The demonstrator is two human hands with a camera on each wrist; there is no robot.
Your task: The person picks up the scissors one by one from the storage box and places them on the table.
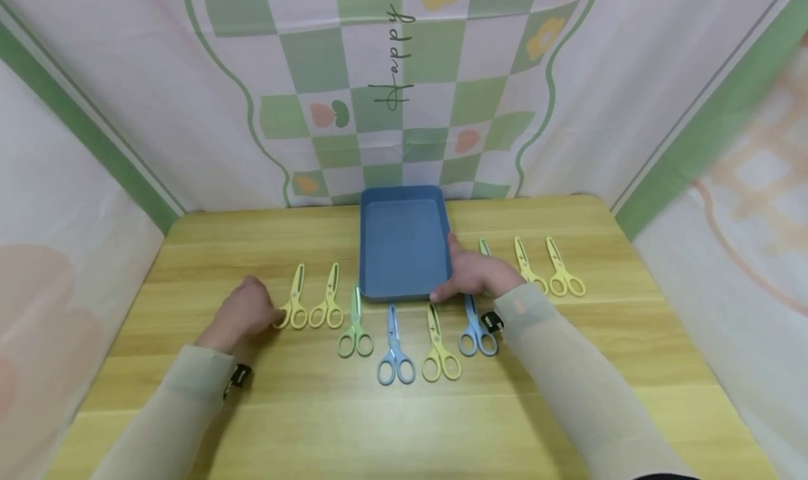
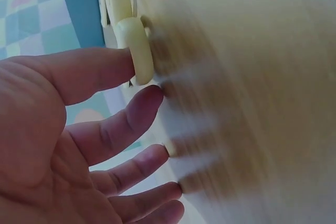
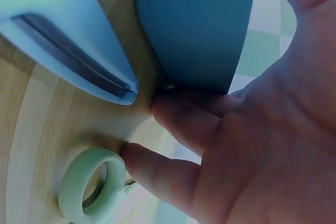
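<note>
The left hand (image 1: 245,308) is at the leftmost yellow scissors (image 1: 297,301). In the left wrist view its thumb touches a handle loop (image 2: 137,51), while the other fingers, slightly bent and spread, reach down to the table. Across the front right corner of a blue rectangular tray (image 1: 404,248) lies the right hand (image 1: 476,273), with its digits holding the two sides that meet there. The right wrist view shows fingertips low against the tray wall (image 3: 194,30). A blue scissors tip (image 3: 123,90) and a green handle loop (image 3: 94,184) lie beside that hand.
Yellow (image 1: 327,301), green (image 1: 356,325) and blue scissors (image 1: 394,350) lie in a row before the tray, blades pointing away. Two yellow pairs (image 1: 564,273) lie at right, next to a partly hidden green pair (image 1: 485,247). A patterned cloth (image 1: 404,115) hangs behind the wooden table (image 1: 404,431).
</note>
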